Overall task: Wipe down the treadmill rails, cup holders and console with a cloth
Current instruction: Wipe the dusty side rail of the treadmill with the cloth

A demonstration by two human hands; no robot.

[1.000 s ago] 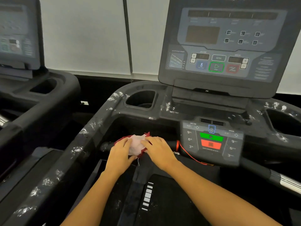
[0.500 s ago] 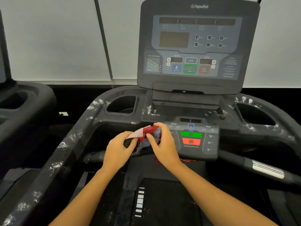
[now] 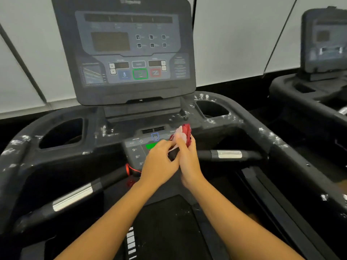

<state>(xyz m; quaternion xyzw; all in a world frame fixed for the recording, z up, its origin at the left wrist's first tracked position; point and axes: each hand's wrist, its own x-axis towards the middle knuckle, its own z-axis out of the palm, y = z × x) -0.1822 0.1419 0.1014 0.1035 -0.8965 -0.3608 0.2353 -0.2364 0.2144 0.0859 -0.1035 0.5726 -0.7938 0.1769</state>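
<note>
A red and pale pink cloth [image 3: 185,132] is bunched up over the right side of the lower control panel [image 3: 138,147]. My right hand [image 3: 188,158] grips it, and my left hand [image 3: 159,164] pinches its lower edge. Both hands sit close together in front of the tall console [image 3: 127,51]. White smears dot the left rail [image 3: 16,145], the right rail [image 3: 272,139] and the rims of the left cup holder [image 3: 62,132] and right cup holder [image 3: 211,108].
Black handlebars with silver grip plates run left [image 3: 73,197] and right [image 3: 228,154] of the panel. A red safety cord [image 3: 131,170] hangs below it. The belt deck [image 3: 165,228] lies beneath my arms. Another treadmill [image 3: 319,59] stands at the right.
The cloth and both hands have risen from the centre handlebar to the right side of the lower control panel. My view has swung right, bringing the neighbouring treadmill on that side into sight.
</note>
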